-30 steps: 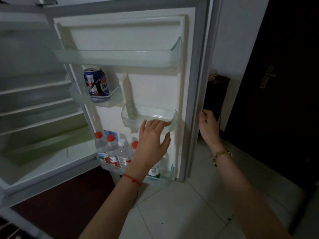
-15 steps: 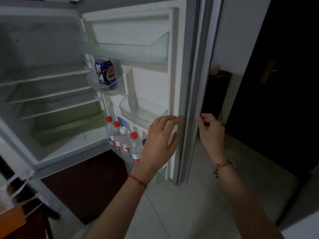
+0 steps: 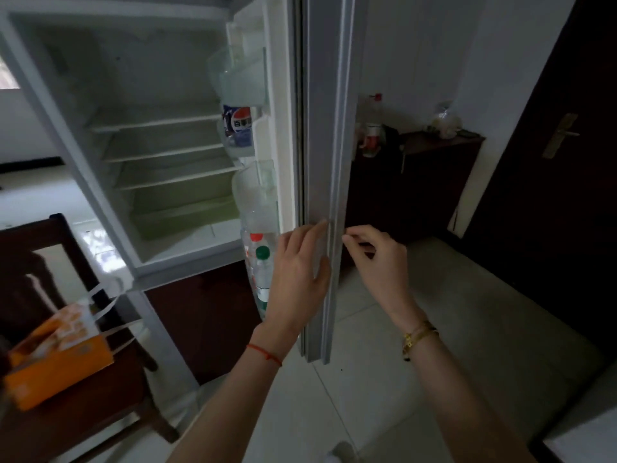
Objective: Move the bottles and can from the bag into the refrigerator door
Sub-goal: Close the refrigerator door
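The refrigerator door (image 3: 329, 135) is seen almost edge-on, swung partway toward the cabinet. A blue cola can (image 3: 237, 123) stands in a middle door shelf. Several water bottles (image 3: 262, 262) with red and green caps stand in the bottom door shelf, partly hidden by my left hand. My left hand (image 3: 300, 272) lies flat against the door's inner edge, fingers apart. My right hand (image 3: 379, 259) touches the door's outer edge, fingers curled, holding nothing. The orange bag (image 3: 56, 359) with white handles sits on a dark chair at lower left.
The fridge interior (image 3: 160, 155) has bare shelves and a green drawer. A dark cabinet (image 3: 417, 182) with a bottle and jars stands behind the door. A dark room door (image 3: 551, 162) is at right. Pale floor tiles (image 3: 384, 379) lie below my arms.
The refrigerator door has swung toward closing, from facing me to nearly edge-on. Both hands followed its edge. The orange bag and chair came into view at left.
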`<action>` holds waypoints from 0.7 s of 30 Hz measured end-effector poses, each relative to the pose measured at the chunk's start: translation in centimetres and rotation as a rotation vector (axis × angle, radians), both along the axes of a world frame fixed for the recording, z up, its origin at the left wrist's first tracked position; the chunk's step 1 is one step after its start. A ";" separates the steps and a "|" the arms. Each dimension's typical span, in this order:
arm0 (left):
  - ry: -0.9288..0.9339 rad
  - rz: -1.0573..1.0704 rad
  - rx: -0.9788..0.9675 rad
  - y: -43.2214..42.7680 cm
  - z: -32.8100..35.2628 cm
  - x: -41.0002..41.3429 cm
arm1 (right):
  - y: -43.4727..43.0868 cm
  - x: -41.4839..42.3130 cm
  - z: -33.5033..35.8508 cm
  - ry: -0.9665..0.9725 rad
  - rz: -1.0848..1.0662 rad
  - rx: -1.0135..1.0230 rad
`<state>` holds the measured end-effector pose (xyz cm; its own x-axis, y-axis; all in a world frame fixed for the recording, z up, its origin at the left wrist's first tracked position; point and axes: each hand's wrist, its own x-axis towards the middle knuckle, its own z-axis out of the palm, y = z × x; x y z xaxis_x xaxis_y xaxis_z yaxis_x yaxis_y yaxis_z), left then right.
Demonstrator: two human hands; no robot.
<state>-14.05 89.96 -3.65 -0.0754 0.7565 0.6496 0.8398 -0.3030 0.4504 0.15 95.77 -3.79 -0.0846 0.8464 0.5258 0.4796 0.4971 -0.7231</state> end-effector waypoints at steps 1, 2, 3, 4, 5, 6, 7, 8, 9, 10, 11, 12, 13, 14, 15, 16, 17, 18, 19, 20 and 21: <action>-0.011 0.022 0.000 -0.6 0.1 -0.8 | -0.6 -0.9 0.2 -0.006 0.035 0.000; -0.021 0.037 -0.003 -1.2 0.1 -1.5 | -1.1 -1.9 0.4 -0.010 0.073 0.006; -0.038 0.046 -0.006 -1.7 0.2 -2.3 | -1.6 -2.9 0.6 -0.014 0.112 0.010; -0.063 0.056 -0.007 -2.2 0.2 -3.1 | -2.1 -4.0 0.9 -0.015 0.150 0.009; -0.092 0.067 -0.005 -2.6 0.2 -4.0 | -2.5 -5.1 1.1 -0.015 0.183 0.009; -0.116 0.081 -0.001 -3.0 0.2 -4.9 | -2.9 -6.2 1.2 -0.016 0.209 0.018; -0.128 0.097 0.007 -3.5 0.1 -5.8 | -3.2 -7.2 1.3 -0.020 0.229 0.032; -0.130 0.117 0.014 -3.9 0.0 -6.9 | -3.5 -8.3 1.4 -0.020 0.246 0.044; -0.128 0.137 0.018 -4.3 -0.1 -7.9 | -3.7 -9.3 1.4 -0.018 0.263 0.047; -0.130 0.159 0.017 -4.7 -0.1 -8.8 | -3.8 -10.3 1.4 -0.012 0.284 0.043; -0.136 0.180 0.011 -5.1 -0.1 -9.7 | -4.0 -11.3 1.3 -0.009 0.309 0.032; -0.139 0.201 0.006 -5.4 0.0 -10.6 | -4.1 -12.3 1.3 -0.007 0.335 0.025; -0.140 0.223 0.003 -5.6 0.0 -11.4 | -4.2 -13.2 1.2 -0.007 0.359 0.023; -0.139 0.245 0.001 -5.8 0.1 -12.2 | -4.3 -14.1 1.1 -0.004 0.382 0.027; -0.141 0.263 0.001 -6.0 0.1 -13.0 | -4.4 -15.0 1.0 -0.003 0.404 0.032; -0.150 0.275 0.002 -6.1 0.2 -13.8 | -4.6 -15.9 0.9 -0.004 0.427 0.034; -0.165 0.284 0.005 -6.2 0.3 -14.6 | -4.7 -16.8 0.8 -0.010 0.449 0.034; -0.182 0.292 0.010 -6.2 0.3 -15.4 | -4.7 -17.6 0.8 -0.020 0.470 0.031; -0.196 0.306 0.017 -6.2 0.4 -16.2 | -4.6 -18.5 0.7 -0.030 0.492 0.027; -0.201 0.327 0.024 -6.1 0.4 -17.0 | -4.5 -19.3 0.7 -0.040 0.513 0.028; -0.202 0.358 0.025 -6.0 0.5 -17.7 | -4.3 -20.1 0.7 -0.054 0.531 0.036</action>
<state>-31.75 83.94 -3.15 -0.4586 0.6438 0.6126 0.7898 -0.0208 0.6130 -19.92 91.45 -3.07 -0.5245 0.6612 0.5364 0.1913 0.7054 -0.6825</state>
